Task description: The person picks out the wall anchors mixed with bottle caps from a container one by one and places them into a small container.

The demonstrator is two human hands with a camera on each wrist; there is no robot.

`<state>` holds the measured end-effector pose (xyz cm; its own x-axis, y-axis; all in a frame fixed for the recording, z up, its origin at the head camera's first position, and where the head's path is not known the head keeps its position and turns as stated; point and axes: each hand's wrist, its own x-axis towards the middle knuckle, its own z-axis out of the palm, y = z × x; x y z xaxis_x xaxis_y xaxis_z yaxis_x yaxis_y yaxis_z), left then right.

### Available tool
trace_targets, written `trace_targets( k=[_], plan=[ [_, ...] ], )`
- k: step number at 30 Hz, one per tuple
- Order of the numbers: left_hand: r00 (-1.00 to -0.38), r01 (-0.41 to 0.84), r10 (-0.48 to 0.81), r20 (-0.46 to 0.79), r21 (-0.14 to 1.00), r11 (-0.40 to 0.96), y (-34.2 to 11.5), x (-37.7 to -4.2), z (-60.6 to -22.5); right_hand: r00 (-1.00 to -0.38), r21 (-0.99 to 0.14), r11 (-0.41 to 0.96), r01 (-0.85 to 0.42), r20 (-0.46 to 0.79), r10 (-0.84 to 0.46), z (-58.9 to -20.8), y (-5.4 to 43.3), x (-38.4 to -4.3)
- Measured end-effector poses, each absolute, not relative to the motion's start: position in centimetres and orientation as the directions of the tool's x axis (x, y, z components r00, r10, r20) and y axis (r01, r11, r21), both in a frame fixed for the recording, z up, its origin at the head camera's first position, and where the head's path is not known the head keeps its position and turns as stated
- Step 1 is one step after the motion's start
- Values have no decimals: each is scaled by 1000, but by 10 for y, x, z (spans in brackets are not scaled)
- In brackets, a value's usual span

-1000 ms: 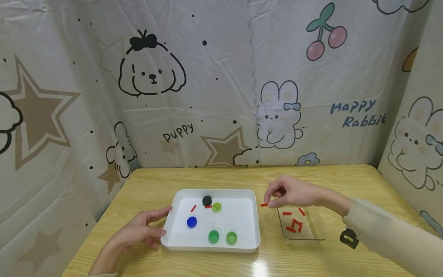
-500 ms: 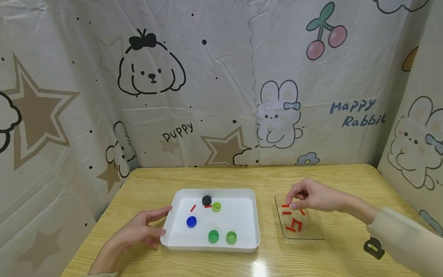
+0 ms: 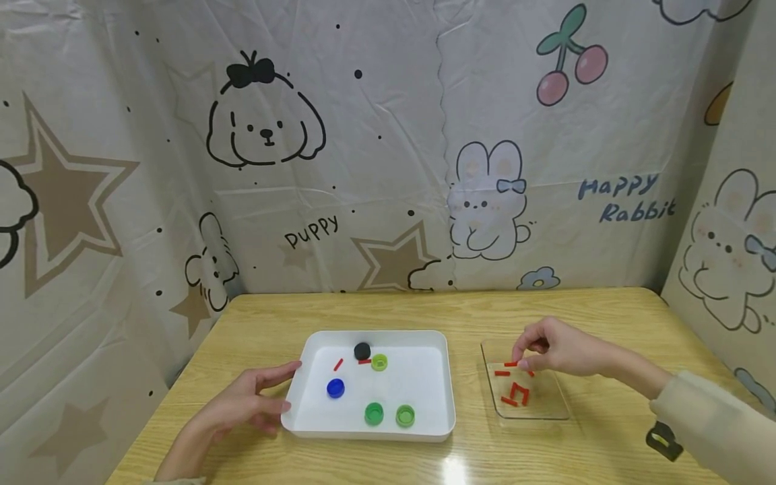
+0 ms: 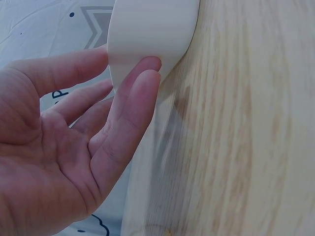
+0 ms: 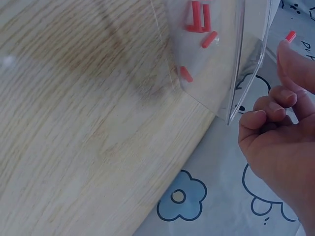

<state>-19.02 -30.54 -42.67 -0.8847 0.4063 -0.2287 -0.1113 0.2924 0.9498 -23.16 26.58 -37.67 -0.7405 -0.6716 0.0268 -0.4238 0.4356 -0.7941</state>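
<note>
In the head view my right hand [image 3: 564,347] pinches a small red stick [image 3: 510,364] between thumb and index finger, over the back part of a clear tray [image 3: 536,418]. The right wrist view shows the tip of that red stick [image 5: 290,37] beside the thumb. Several more red sticks [image 3: 502,373] lie in the clear tray. My left hand [image 3: 242,401] touches the left side of a white tray [image 3: 418,384] with extended fingers. In the left wrist view its fingertips [image 4: 147,81] rest against the white wall.
Inside the white tray lie a black cap [image 3: 362,351], a blue cap [image 3: 335,388], a yellow-green cap [image 3: 379,362], green caps [image 3: 374,413] and two red sticks [image 3: 338,364]. A wooden table [image 3: 388,311] holds both trays; a printed curtain [image 3: 388,168] stands behind.
My right hand has moved right, from the gap between the two trays to above the clear tray, still pinching the red stick. The left hand and white tray have stayed put.
</note>
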Motion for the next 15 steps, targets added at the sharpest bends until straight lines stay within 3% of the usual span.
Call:
trace_targets(
  k=[15],
  plan=[
    [-882,-127,407,-238,951,281,-306,-190,-426,-757,-726,499,-474,48,-651,-384,258,-234]
  ],
)
